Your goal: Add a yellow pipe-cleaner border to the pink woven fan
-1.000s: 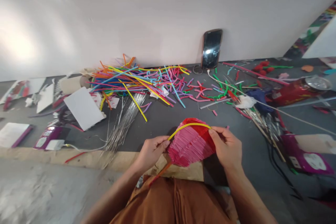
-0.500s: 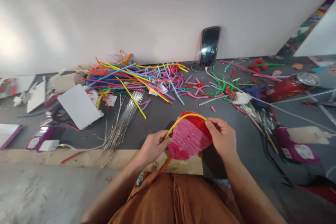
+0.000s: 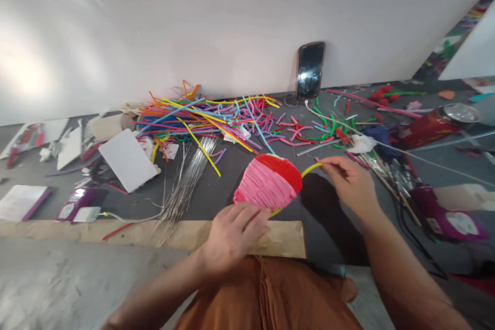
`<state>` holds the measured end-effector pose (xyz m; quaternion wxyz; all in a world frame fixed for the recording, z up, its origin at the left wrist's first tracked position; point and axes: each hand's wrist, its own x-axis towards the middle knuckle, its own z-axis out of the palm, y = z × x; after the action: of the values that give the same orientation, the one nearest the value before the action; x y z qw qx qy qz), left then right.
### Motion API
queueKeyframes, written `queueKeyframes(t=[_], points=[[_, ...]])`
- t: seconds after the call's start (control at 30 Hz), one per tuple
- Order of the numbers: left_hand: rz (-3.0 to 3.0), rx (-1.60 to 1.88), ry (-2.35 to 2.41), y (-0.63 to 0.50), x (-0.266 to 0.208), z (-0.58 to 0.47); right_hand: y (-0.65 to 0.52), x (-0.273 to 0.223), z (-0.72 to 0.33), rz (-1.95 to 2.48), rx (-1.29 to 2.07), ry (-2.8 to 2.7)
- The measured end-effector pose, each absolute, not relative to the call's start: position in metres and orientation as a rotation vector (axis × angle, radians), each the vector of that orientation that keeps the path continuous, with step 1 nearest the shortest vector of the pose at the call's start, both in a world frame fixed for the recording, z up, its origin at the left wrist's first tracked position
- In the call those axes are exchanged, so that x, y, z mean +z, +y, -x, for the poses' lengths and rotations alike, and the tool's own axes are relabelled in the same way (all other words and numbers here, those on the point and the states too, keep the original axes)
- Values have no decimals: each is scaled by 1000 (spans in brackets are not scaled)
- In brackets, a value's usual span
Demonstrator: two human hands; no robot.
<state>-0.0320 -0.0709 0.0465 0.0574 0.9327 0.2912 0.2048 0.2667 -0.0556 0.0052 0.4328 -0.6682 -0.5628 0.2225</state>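
Observation:
A rounded piece (image 3: 266, 185) covered in pink ridged strips, with a smooth red band on its upper right, is held up over the table edge. My left hand (image 3: 234, 232) is closed on its lower edge, the thumb hidden from view. My right hand (image 3: 350, 180), to the right of the piece, pinches one end of a yellow pipe cleaner (image 3: 310, 169). That pipe cleaner passes behind the piece, and a bit of yellow shows below it near my left fingers.
A pile of coloured pipe cleaners (image 3: 193, 116) lies along the wall, with thin wires (image 3: 189, 180) before it. A phone (image 3: 310, 69) leans on the wall, its cable running right. A red can (image 3: 436, 124) and a purple box (image 3: 444, 214) are at right, a white card (image 3: 127, 159) at left.
The piece has turned and moved left and up. The yellow pipe cleaner has passed from its front to behind it. My right hand has shifted right, still pinching the end.

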Motion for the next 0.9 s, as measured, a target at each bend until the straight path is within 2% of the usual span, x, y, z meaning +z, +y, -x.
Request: queueKeyframes(t=[0.13, 0.27, 0.47, 0.63, 0.77, 0.9], points=[[-2705, 551, 1026, -73, 31, 38, -71, -1, -304, 1683, 569, -1744], [-2604, 376, 1277, -68, 23, 60, -78, 9, -325, 1772, 507, -1686], [-2508, 81, 1350, -91, 7, 72, -59, 41, -327, 1988, 78, -1443], [-2569, 4, 1336, -98, 3, 66, -39, 36, -308, 1820, -197, -1813], [-2563, -19, 1413, -91, 10, 66, -46, 8, -279, 1378, 163, -2368], [-2509, 102, 1466, -85, 14, 62, -63, -15, -267, 1285, 317, -2409]])
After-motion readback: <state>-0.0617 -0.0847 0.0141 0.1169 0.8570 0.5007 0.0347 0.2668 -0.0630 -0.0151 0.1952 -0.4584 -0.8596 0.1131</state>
